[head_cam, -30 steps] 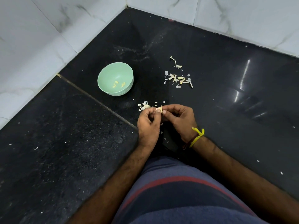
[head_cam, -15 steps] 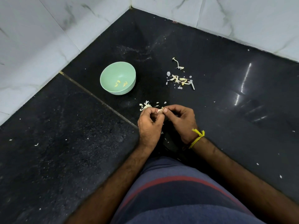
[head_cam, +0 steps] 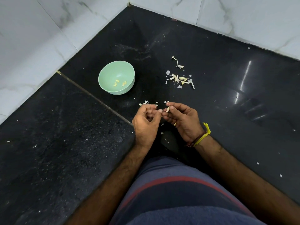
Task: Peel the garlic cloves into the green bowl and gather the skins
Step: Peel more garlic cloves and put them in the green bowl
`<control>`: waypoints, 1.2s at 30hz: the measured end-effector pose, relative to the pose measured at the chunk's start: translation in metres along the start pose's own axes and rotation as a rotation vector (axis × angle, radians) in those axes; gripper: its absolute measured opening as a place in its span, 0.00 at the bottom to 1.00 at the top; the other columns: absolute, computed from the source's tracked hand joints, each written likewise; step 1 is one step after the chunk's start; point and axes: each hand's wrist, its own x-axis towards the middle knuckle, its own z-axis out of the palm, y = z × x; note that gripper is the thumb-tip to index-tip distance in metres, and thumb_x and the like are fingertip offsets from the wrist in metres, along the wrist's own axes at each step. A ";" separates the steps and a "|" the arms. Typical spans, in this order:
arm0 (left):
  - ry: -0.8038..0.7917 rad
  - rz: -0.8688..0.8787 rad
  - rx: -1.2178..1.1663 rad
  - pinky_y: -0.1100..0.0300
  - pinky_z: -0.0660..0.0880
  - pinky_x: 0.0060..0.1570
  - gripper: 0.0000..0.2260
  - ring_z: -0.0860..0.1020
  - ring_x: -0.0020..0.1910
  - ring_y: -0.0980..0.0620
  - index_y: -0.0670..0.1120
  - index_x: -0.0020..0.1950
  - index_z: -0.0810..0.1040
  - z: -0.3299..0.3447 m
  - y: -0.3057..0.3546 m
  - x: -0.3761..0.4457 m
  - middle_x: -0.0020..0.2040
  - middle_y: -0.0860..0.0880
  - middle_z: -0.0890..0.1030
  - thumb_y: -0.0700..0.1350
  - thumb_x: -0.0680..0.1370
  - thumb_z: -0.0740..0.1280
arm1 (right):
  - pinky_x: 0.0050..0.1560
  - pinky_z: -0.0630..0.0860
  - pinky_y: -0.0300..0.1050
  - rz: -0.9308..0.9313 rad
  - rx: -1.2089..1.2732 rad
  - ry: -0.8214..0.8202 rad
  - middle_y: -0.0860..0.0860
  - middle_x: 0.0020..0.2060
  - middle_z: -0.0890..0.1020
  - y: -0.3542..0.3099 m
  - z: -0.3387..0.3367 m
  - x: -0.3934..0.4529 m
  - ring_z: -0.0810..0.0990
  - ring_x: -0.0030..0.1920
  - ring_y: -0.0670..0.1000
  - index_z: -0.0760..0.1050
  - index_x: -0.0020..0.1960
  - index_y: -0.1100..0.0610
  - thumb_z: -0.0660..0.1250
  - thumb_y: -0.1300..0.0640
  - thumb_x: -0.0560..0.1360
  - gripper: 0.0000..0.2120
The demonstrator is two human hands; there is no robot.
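Observation:
A small pale garlic clove [head_cam: 167, 109] is pinched between the thumb and fingers of my right hand [head_cam: 183, 120]. My left hand [head_cam: 146, 122] sits close beside it, fingers curled, its fingertips picking at the clove's left end. The green bowl [head_cam: 103, 82] stands on the black counter up and to the left of my hands, with two peeled cloves [head_cam: 119, 83] inside. Several bits of skin [head_cam: 146, 103] lie just beyond my left hand. A second heap of unpeeled cloves and skins [head_cam: 180, 79] lies to the right of the bowl.
The black stone counter [head_cam: 65, 151] meets white marble wall tiles [head_cam: 40, 38] at left and back, forming a corner. A thin garlic stem [head_cam: 177, 62] lies behind the heap. Small skin flecks dot the counter. My striped shirt fills the bottom.
My hands have drawn slightly apart and the right palm has turned up, so more of the clove shows between the fingertips. Bowl and heaps have not moved.

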 end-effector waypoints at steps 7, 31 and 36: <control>-0.117 0.224 0.131 0.59 0.80 0.44 0.07 0.80 0.40 0.58 0.48 0.52 0.86 0.000 -0.004 -0.003 0.43 0.56 0.84 0.39 0.76 0.74 | 0.40 0.81 0.42 0.052 -0.081 0.069 0.56 0.38 0.85 -0.002 -0.001 0.004 0.84 0.37 0.51 0.81 0.48 0.63 0.72 0.61 0.74 0.05; -0.101 0.081 0.149 0.54 0.82 0.38 0.03 0.83 0.34 0.50 0.45 0.39 0.86 -0.006 0.017 -0.009 0.34 0.51 0.84 0.38 0.72 0.75 | 0.37 0.80 0.41 -0.105 -0.272 -0.076 0.63 0.38 0.81 0.009 -0.003 -0.001 0.81 0.34 0.50 0.78 0.45 0.65 0.66 0.66 0.79 0.05; -0.144 -0.172 -0.167 0.61 0.80 0.36 0.04 0.82 0.32 0.53 0.34 0.45 0.84 -0.001 0.017 -0.007 0.35 0.44 0.85 0.31 0.76 0.70 | 0.39 0.81 0.43 0.005 -0.115 -0.084 0.57 0.34 0.83 0.007 -0.001 0.000 0.81 0.34 0.51 0.80 0.46 0.63 0.68 0.60 0.75 0.05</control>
